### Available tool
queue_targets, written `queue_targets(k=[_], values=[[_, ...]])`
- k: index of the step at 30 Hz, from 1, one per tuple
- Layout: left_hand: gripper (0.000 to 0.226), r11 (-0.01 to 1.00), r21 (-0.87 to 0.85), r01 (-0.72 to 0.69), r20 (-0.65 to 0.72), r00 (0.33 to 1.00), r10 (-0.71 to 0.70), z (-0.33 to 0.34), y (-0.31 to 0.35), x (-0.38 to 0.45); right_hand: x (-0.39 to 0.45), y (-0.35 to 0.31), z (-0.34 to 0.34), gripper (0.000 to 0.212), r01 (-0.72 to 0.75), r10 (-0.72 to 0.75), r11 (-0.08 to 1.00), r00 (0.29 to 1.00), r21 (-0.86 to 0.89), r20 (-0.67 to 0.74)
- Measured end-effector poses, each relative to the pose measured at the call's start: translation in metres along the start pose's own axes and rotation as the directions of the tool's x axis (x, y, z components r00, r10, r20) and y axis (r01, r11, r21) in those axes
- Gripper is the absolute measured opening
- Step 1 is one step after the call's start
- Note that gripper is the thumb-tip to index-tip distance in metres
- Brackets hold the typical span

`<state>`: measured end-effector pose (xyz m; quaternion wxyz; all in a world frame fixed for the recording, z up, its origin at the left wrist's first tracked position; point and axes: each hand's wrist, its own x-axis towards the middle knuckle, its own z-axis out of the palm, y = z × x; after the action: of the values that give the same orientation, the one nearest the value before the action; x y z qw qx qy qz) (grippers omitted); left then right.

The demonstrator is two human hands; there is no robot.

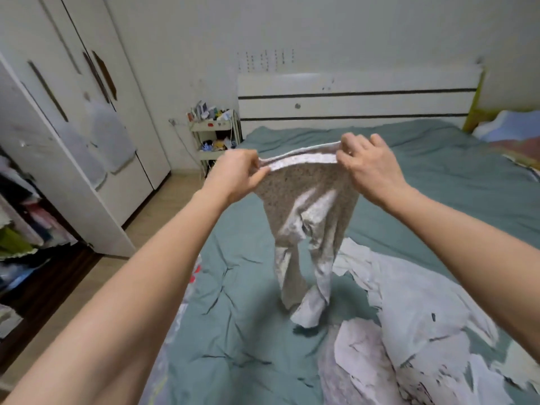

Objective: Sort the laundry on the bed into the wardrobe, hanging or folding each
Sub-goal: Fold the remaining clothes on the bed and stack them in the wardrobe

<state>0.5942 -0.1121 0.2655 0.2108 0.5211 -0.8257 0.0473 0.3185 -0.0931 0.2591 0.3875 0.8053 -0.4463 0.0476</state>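
Note:
A pair of beige speckled trousers [306, 217] hangs in the air above the bed [239, 331], legs dangling down and the cuffs touching the green cover. My left hand [236, 176] pinches the left end of the waistband. My right hand [368, 165] grips the right end, so the waistband is stretched between them. A heap of pale laundry [409, 331] lies on the bed at the lower right. The white wardrobe [73, 141] stands at the left with one door swung open, showing stacked clothes inside.
A small white trolley [214, 135] full of small items stands by the headboard [356, 103]. Coloured bedding [514, 141] lies at the far right. A strip of wooden floor [152, 206] runs between bed and wardrobe.

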Motion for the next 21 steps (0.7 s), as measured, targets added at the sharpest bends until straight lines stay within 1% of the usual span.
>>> queue_targets(k=[1, 2, 3, 4, 5, 6, 7, 8, 9, 10, 11, 12, 14, 16, 17, 18, 19, 21], values=[[0.037, 0.995, 0.085, -0.055, 0.199, 0.979, 0.037, 0.003, 0.007, -0.002, 0.000, -0.005, 0.001, 0.029, 0.105, -0.103, 0.994, 0.987, -0.012, 0.125], [0.038, 0.981, 0.162, -0.108, 0.405, 0.914, 0.034, 0.010, 0.013, -0.010, -0.005, -0.012, 0.002, 0.030, 0.208, -0.215, 0.977, 0.924, 0.056, 0.316], [0.036, 0.974, 0.183, -0.132, 0.501, 0.865, 0.023, 0.017, 0.016, -0.018, -0.011, -0.016, 0.004, 0.026, 0.197, -0.234, 0.972, 0.852, 0.129, 0.469], [0.033, 0.980, 0.166, -0.108, 0.489, 0.872, 0.013, 0.019, 0.014, -0.018, -0.013, -0.014, 0.002, 0.020, 0.105, -0.164, 0.984, 0.842, 0.142, 0.514], [0.032, 0.993, 0.113, -0.044, 0.377, 0.926, -0.002, 0.014, 0.010, -0.012, -0.011, -0.006, -0.001, 0.016, -0.029, -0.042, 0.988, 0.892, 0.149, 0.451], [0.032, 0.999, 0.027, 0.020, 0.234, 0.972, -0.026, 0.007, 0.006, -0.004, -0.009, 0.002, -0.007, 0.015, -0.169, 0.103, 0.976, 0.918, 0.141, 0.383], [0.034, 0.996, -0.068, 0.060, 0.158, 0.986, -0.049, 0.001, 0.003, 0.001, -0.007, 0.008, -0.009, 0.014, -0.222, 0.166, 0.967, 0.920, 0.122, 0.355], [0.035, 0.988, -0.132, 0.084, 0.239, 0.970, -0.051, -0.005, 0.003, 0.006, -0.004, 0.010, -0.010, 0.015, -0.171, 0.115, 0.980, 0.908, 0.105, 0.404], [0.035, 0.987, -0.137, 0.083, 0.406, 0.914, -0.021, -0.008, 0.005, 0.007, -0.004, 0.009, -0.008, 0.015, -0.092, 0.022, 0.988, 0.874, 0.120, 0.485], [0.035, 0.990, -0.111, 0.082, 0.546, 0.837, -0.008, -0.005, 0.010, 0.003, -0.004, 0.007, -0.006, 0.014, -0.042, -0.052, 0.987, 0.831, 0.157, 0.553], [0.036, 0.990, -0.101, 0.100, 0.623, 0.782, -0.015, 0.003, 0.013, -0.002, -0.005, 0.006, -0.003, 0.014, -0.043, -0.088, 0.977, 0.811, 0.209, 0.578], [0.040, 0.980, -0.133, 0.145, 0.651, 0.758, -0.024, 0.012, 0.014, -0.007, -0.005, 0.006, 0.000, 0.013, -0.073, -0.099, 0.963, 0.797, 0.258, 0.596], [0.048, 0.951, -0.202, 0.236, 0.673, 0.738, -0.040, 0.030, 0.011, -0.011, -0.004, 0.006, 0.008, 0.014, -0.116, -0.125, 0.935, 0.779, 0.336, 0.615], [0.047, 0.947, -0.204, 0.248, 0.725, 0.689, -0.024, 0.046, 0.007, -0.009, -0.002, 0.001, 0.021, 0.018, -0.156, -0.166, 0.894, 0.755, 0.420, 0.634], [0.041, 0.959, -0.175, 0.221, 0.741, 0.672, -0.020, 0.055, 0.004, -0.006, -0.001, -0.005, 0.028, 0.026, -0.191, -0.173, 0.867, 0.750, 0.460, 0.638], [0.033, 0.977, -0.120, 0.179, 0.736, 0.676, -0.033, 0.065, -0.001, -0.003, 0.001, -0.009, 0.039, 0.033, -0.236, -0.157, 0.849, 0.741, 0.472, 0.653], [0.026, 0.989, -0.057, 0.137, 0.707, 0.704, -0.057, 0.077, -0.006, 0.001, 0.003, -0.013, 0.051, 0.036, -0.271, -0.122, 0.846, 0.738, 0.458, 0.663], [0.015, 0.992, 0.041, 0.117, 0.571, 0.812, -0.120, 0.100, -0.019, 0.013, 0.009, -0.022, 0.076, 0.028, -0.317, -0.043, 0.868, 0.718, 0.382, 0.694]])
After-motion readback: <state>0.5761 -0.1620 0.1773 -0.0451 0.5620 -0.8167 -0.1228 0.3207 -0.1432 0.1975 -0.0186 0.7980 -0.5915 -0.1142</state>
